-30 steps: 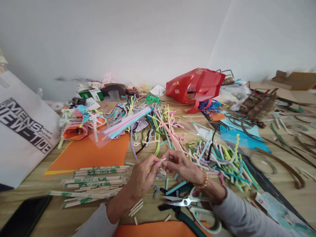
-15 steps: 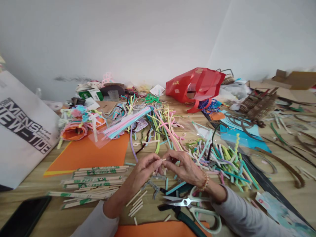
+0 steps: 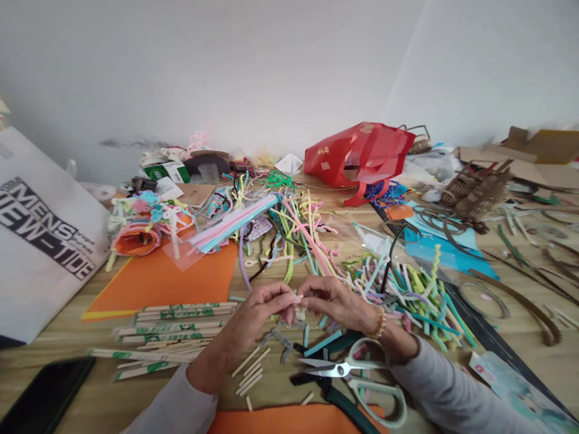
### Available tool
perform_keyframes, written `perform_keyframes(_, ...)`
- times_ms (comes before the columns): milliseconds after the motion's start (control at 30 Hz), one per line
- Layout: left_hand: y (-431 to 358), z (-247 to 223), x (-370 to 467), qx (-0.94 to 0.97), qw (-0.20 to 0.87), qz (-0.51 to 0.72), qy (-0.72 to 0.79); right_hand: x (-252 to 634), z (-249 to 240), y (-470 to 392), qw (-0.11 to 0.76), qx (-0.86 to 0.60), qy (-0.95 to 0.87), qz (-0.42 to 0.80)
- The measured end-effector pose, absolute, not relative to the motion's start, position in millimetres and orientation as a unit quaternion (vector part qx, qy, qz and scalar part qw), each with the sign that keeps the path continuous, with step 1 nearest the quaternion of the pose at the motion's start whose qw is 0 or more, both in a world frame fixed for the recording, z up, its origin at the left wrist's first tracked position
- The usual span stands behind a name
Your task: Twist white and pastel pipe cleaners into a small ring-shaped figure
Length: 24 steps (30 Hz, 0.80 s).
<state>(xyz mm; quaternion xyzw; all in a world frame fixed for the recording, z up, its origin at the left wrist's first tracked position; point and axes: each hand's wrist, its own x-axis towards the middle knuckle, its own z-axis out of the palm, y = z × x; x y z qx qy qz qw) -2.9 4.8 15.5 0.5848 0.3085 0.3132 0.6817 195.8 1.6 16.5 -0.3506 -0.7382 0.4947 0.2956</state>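
My left hand and my right hand meet above the middle of the table, fingertips pinched. Between them is a small pale piece, mostly hidden by the fingers; its kind is too small to make out. A bent grey pipe cleaner lies just under the hands. Short wooden stick pieces lie below my left hand. Scissors with white handles rest open below my right wrist, on top of dark-handled pliers.
Paper-wrapped chopsticks and a phone lie at left, near orange sheets. A heap of cut pipe cleaners is right of my hands, longer ones behind. A red bag stands at the back.
The fingertips have shifted slightly around the small pale piece, and more of it now shows between and below them. The things on the table have stayed put.
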Motion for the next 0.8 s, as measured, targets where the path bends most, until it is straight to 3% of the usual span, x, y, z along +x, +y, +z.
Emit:
perform_keyframes(200,7,17,-5,0.655,0.625,0.249,0.343,200,21,3,0.326,-0.343,-0.814,0.336)
perform_keyframes(500,4,16,-8,0.748,0.493,0.23,0.38,201,25,4,0.318,-0.338,-0.829,0.313)
perform_keyframes(600,1,18,-6,0.798,0.398,0.23,0.39,202,25,2,0.315,-0.348,-0.832,0.295)
perform_keyframes(800,-5,7,-1,0.87,0.108,0.244,0.414,194,22,-6,0.32,-0.357,-0.843,0.245)
